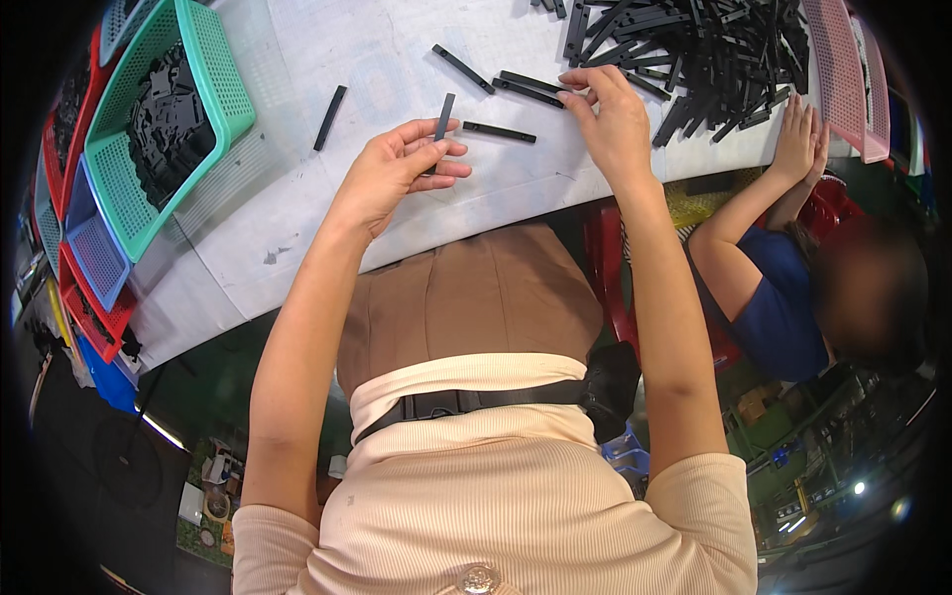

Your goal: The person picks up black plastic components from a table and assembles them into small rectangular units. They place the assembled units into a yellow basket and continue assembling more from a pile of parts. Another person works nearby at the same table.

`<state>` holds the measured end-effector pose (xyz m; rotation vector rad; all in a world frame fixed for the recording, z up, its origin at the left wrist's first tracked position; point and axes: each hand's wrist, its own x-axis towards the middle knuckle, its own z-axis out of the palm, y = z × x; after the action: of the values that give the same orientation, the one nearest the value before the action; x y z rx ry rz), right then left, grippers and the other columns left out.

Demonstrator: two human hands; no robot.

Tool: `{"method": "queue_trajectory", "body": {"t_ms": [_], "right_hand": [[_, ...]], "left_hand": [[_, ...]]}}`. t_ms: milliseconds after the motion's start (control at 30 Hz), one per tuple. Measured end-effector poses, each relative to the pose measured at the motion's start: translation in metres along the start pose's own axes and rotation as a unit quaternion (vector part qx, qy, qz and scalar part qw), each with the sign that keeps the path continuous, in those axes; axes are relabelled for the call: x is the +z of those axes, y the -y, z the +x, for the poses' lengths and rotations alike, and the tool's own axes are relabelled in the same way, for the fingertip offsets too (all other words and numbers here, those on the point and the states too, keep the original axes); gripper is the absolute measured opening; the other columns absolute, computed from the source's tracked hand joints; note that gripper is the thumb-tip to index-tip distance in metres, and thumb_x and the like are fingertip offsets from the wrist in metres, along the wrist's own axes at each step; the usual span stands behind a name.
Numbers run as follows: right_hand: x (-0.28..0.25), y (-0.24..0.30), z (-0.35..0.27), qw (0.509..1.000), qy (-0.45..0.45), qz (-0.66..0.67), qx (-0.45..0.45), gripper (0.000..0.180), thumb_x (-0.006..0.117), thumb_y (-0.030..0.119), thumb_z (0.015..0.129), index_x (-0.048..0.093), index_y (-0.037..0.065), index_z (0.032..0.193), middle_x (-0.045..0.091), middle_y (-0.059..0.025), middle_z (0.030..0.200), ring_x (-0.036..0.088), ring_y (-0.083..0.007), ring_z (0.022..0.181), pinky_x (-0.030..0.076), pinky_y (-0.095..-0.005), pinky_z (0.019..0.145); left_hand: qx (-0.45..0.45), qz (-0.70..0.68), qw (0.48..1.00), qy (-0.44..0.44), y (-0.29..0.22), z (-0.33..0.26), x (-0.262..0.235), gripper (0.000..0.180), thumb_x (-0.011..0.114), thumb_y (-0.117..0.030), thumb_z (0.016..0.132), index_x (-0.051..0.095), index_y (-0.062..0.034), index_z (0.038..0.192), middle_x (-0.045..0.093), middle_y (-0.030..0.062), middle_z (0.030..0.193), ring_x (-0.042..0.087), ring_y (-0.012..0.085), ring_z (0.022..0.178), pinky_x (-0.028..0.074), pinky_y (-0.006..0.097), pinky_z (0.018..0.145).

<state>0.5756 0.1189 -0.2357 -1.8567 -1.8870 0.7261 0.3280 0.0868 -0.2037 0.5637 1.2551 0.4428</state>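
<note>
My left hand (405,171) pinches a narrow black plastic strip (445,115) between thumb and fingers, its upper end standing up above the table. My right hand (613,117) is lowered to the table, thumb and forefinger closing at the right ends of two strips lying side by side, the nearer black strip (528,93) and the farther one (531,79). Between my hands lies another black strip (499,132). Farther off rests a slanted strip (463,68), and one more strip (330,118) lies left of my left hand.
A large heap of black strips (694,50) covers the far right of the table (288,198). A green basket (230,89) of black parts stands left, beside red and blue baskets (96,248). Pink baskets (843,79) stand right. A co-worker's hands (798,139) rest at the table edge.
</note>
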Motion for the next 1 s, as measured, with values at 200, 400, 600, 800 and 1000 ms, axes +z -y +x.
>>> {"method": "queue_trajectory", "body": {"t_ms": [200,400,600,800,1000], "right_hand": [[0.004,-0.008,0.004,0.994,-0.005,-0.049,-0.096,0.012,0.069,0.011,0.077,0.068,0.011,0.089,0.062,-0.0023,0.084,0.062,-0.0236,0.078,0.049,-0.0359,0.067],[0.007,-0.005,0.013,0.985,-0.053,-0.072,-0.147,0.007,0.069,0.013,0.077,0.068,0.012,0.085,0.062,-0.0015,0.081,0.061,-0.0224,0.081,0.048,-0.0360,0.068],[0.011,-0.002,0.014,0.977,-0.030,-0.104,-0.185,0.007,0.069,0.015,0.078,0.067,0.013,0.084,0.061,-0.0012,0.079,0.060,-0.0204,0.081,0.045,-0.0358,0.071],[0.019,-0.007,0.017,0.971,-0.065,-0.117,-0.196,0.011,0.070,0.015,0.078,0.066,0.013,0.088,0.060,-0.0003,0.080,0.059,-0.0204,0.080,0.043,-0.0360,0.069],[0.017,-0.003,0.017,0.959,-0.051,-0.167,-0.225,0.015,0.071,0.016,0.077,0.066,0.014,0.090,0.060,0.0002,0.080,0.059,-0.0201,0.080,0.042,-0.0364,0.068]], "left_hand": [[-0.003,0.018,1.000,-0.009,-0.003,0.001,0.002,0.036,0.056,-0.017,0.094,0.053,0.0012,0.126,0.066,0.0127,0.106,0.068,0.0179,0.091,0.057,0.024,0.078],[0.001,0.024,1.000,-0.007,-0.003,0.004,0.003,0.037,0.056,-0.018,0.094,0.053,0.0009,0.125,0.066,0.0129,0.107,0.068,0.0178,0.090,0.056,0.025,0.078],[-0.001,0.024,1.000,-0.009,-0.005,0.005,0.004,0.036,0.057,-0.019,0.094,0.053,0.0009,0.125,0.066,0.0125,0.107,0.068,0.0173,0.090,0.056,0.025,0.077],[0.010,0.022,1.000,-0.002,-0.003,0.004,0.004,0.037,0.056,-0.018,0.094,0.051,0.0025,0.124,0.066,0.0137,0.108,0.068,0.0180,0.091,0.057,0.025,0.077],[0.010,0.002,1.000,-0.002,-0.003,0.001,0.003,0.034,0.055,-0.017,0.095,0.049,0.0018,0.123,0.066,0.0139,0.108,0.068,0.0194,0.092,0.057,0.026,0.077]]}}
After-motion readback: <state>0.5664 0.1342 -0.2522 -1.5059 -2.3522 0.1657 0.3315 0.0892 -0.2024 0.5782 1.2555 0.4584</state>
